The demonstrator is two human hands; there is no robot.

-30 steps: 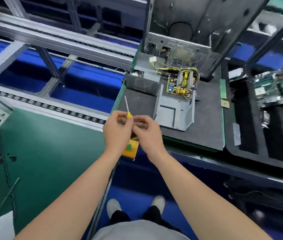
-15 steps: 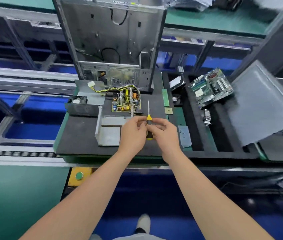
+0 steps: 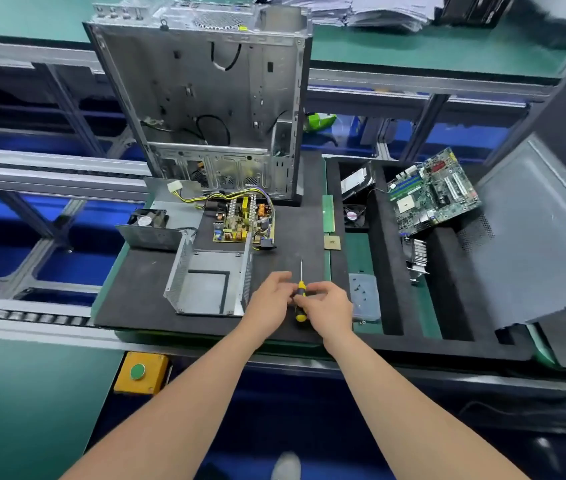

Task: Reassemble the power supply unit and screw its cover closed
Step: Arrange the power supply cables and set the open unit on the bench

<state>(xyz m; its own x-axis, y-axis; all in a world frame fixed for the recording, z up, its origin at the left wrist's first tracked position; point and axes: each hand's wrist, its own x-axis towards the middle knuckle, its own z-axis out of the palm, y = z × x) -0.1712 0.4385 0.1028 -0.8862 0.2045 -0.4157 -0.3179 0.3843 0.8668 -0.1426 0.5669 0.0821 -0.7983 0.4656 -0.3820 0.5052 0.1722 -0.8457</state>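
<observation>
Both hands meet over the near right part of the black foam mat (image 3: 136, 299) on the worktop. The right hand (image 3: 330, 306) is wrapped round the yellow-and-black handle of the screwdriver (image 3: 300, 299), and the left hand (image 3: 271, 299) pinches the same handle at its far end (the thin shaft points away, toward the far side). Just left of the hands lies the open metal power supply case (image 3: 208, 282), empty. Its circuit board (image 3: 243, 220), with yellow wires, sits just beyond it, and the cover with the fan (image 3: 156, 230) stands to the far left. Behind these an upright computer chassis (image 3: 212, 98) stands open. Right of the hands is a clear screw box (image 3: 364, 296), and farther right a motherboard (image 3: 434, 192).
</observation>
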